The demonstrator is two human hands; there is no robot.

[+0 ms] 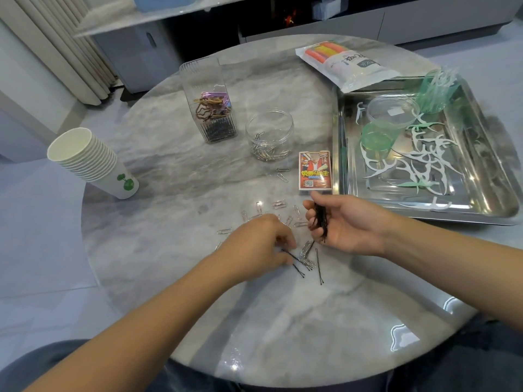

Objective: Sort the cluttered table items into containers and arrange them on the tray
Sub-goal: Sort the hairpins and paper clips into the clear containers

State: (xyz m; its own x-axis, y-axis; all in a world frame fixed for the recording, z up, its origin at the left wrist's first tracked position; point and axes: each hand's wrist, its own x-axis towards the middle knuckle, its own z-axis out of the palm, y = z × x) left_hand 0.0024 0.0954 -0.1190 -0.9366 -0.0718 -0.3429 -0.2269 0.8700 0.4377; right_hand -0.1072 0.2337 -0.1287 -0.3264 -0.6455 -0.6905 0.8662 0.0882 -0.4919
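My right hand is palm up over the marble table, closed around a bundle of black bobby pins. My left hand rests on the table and pinches one black bobby pin that lies among silver paper clips. Another bobby pin lies loose just to the right. Further back stand a tall clear box holding hair clips and pins, and a round clear jar holding paper clips. The steel tray is at the right.
On the tray are green cups, a clear lid and scattered floss picks. A card box lies beside the tray's left rim. A bag of coloured straws overlaps the tray's far edge. Stacked paper cups lie on their side at the left.
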